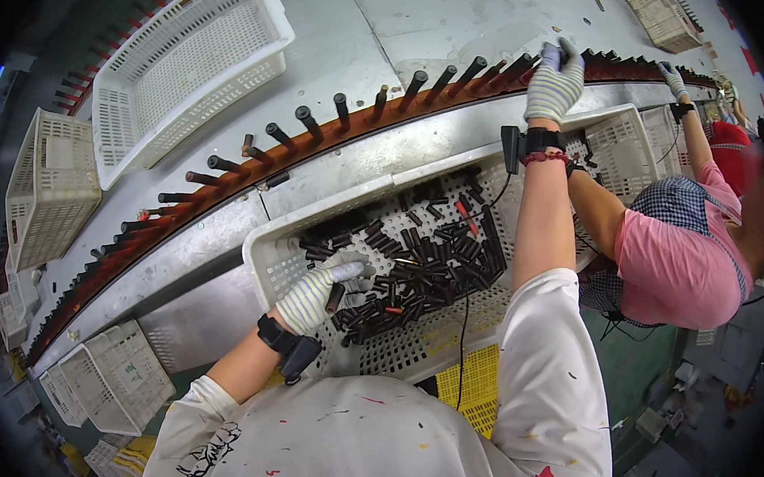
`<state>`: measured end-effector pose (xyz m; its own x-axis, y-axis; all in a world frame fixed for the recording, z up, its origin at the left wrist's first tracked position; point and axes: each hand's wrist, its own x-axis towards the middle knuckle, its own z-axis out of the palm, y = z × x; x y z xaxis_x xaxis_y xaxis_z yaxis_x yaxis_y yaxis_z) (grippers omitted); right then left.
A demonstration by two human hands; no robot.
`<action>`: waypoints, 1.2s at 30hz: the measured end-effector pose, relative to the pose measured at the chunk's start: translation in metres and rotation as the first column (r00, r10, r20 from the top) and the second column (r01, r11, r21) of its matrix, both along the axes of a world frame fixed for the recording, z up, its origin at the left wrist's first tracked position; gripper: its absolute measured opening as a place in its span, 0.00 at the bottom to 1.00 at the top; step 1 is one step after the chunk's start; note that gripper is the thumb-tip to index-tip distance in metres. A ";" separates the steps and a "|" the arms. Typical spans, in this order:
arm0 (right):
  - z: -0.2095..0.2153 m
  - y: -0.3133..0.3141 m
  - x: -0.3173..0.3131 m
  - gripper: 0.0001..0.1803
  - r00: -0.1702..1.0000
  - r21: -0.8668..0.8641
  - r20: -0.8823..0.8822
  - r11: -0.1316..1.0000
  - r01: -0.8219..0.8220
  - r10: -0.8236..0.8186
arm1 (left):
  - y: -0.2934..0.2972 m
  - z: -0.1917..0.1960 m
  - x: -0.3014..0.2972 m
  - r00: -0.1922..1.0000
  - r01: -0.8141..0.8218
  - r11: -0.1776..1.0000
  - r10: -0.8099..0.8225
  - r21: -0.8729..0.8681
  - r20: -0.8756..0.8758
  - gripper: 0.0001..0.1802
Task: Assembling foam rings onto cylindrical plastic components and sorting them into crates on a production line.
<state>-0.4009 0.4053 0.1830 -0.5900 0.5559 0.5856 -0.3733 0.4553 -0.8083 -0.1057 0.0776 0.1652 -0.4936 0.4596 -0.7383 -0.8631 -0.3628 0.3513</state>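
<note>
A factory production line: a long curved conveyor [227, 170] of pegs, stacked white plastic crates [191, 57], and a co-worker [673, 250] alongside at the same line.

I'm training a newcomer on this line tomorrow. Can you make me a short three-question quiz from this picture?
1. True or false: the left hand is inside the white crate of dark tubes.
2. Where is the right hand?
A. in a crate
B. up at the row of pegs
C. on the floor
3. Fill in: both hands wear striped ____.

Key: 1 true; 2 B; 3 gloves.
</note>
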 end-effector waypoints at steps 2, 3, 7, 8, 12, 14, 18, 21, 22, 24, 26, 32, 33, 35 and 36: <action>0.006 0.009 0.003 0.10 0.997 -0.090 0.071 0.995 0.045 -0.039 | -0.005 -0.002 0.004 1.000 -0.011 0.999 0.011 0.051 -0.008 0.12; 0.008 0.014 0.005 0.11 0.994 -0.149 0.110 0.988 0.028 -0.011 | -0.008 -0.003 0.006 1.000 -0.013 0.999 0.014 0.051 -0.006 0.12; -0.008 0.010 -0.003 0.12 0.927 0.034 0.270 0.959 -0.280 0.261 | -0.018 -0.016 0.017 0.996 0.018 0.987 -0.032 0.163 0.087 0.10; -0.006 0.002 -0.003 0.13 0.895 0.119 0.367 0.942 -0.315 0.254 | -0.016 -0.021 0.020 0.999 0.028 0.988 -0.035 0.155 0.038 0.10; -0.004 -0.017 0.000 0.09 0.884 0.629 0.452 0.746 -0.221 -0.120 | -0.011 -0.024 0.021 0.997 -0.074 0.980 0.079 0.185 -0.020 0.14; -0.008 -0.022 -0.003 0.11 0.875 0.649 0.454 0.734 -0.198 -0.165 | -0.012 -0.015 0.018 0.974 -0.058 0.988 0.087 0.144 -0.210 0.18; -0.028 -0.016 -0.021 0.13 0.806 0.382 0.589 0.861 -0.336 0.053 | -0.019 -0.006 0.006 0.758 0.039 0.988 -0.129 -0.152 -0.640 0.26; -0.039 -0.027 -0.010 0.16 0.757 0.509 0.653 0.760 -0.404 -0.036 | -0.018 0.012 -0.003 0.964 -0.151 0.959 0.197 0.239 -0.178 0.31; -0.047 -0.017 -0.003 0.16 0.760 0.549 0.641 0.757 -0.354 -0.108 | -0.014 0.008 -0.005 0.962 -0.157 0.942 0.214 0.297 -0.172 0.33; -0.037 -0.021 0.024 0.16 0.770 0.393 0.637 0.873 -0.289 -0.033 | -0.008 0.009 -0.008 0.956 -0.151 0.952 0.209 0.267 -0.204 0.33; -0.005 -0.080 0.093 0.16 0.783 0.119 0.554 0.904 -0.410 0.282 | -0.018 0.019 -0.006 0.947 -0.172 0.962 0.221 0.214 -0.232 0.34; 0.027 -0.144 0.229 0.18 0.156 -0.413 0.627 0.495 -0.764 0.764 | -0.005 0.030 -0.033 0.910 -0.051 0.984 0.115 0.168 -0.398 0.21; 0.018 -0.141 0.238 0.17 0.094 -0.659 0.499 0.448 -0.605 0.861 | 0.003 0.030 -0.039 0.893 0.012 0.993 0.041 0.115 -0.448 0.20; 0.026 -0.135 0.245 0.15 0.207 -0.785 0.323 0.383 -0.487 0.924 | 0.017 0.036 -0.048 0.881 0.043 0.996 -0.001 0.078 -0.472 0.19; 0.029 -0.129 0.244 0.14 0.254 -0.755 0.324 0.411 -0.512 0.911 | 0.022 0.038 -0.054 0.855 0.091 0.996 -0.086 -0.016 -0.511 0.19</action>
<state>-0.1573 0.2768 0.2115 -0.9150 -0.2940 -0.2762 0.3355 -0.1745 -0.9257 -0.1596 0.0993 0.2028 -0.7568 0.5249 -0.3896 -0.5923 -0.2983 0.7485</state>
